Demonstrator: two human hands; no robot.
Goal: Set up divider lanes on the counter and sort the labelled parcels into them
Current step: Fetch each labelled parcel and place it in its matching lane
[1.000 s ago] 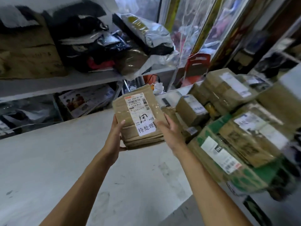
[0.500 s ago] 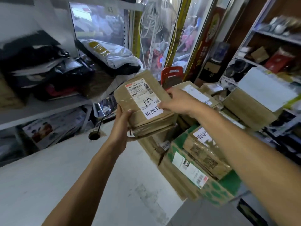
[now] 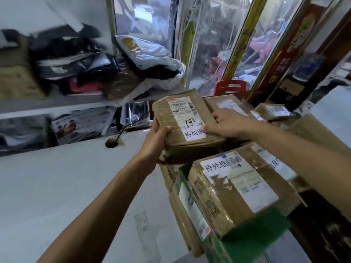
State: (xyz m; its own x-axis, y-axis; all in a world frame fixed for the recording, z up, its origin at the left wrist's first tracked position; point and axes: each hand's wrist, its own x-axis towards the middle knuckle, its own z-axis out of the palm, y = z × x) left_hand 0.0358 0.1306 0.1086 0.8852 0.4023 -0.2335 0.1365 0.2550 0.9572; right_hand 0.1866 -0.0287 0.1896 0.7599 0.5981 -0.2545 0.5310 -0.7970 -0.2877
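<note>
Parcel (image 3: 187, 124), flat, long axis running away from me: I grip it between left-hand fingers (image 3: 163, 130) and right-hand fingers (image 3: 218, 118), bare tabletop (image 3: 57, 186) leftward.

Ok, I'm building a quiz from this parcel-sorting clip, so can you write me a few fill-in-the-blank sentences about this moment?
1. The taped cardboard parcel is gripped by ____ hands.
2. The left hand grips the parcel's ____ edge.
3. The right hand has its thumb on the parcel's white ____.
4. The round cable hole is set in the white ____.

Missing words: both; left; label; counter
</note>
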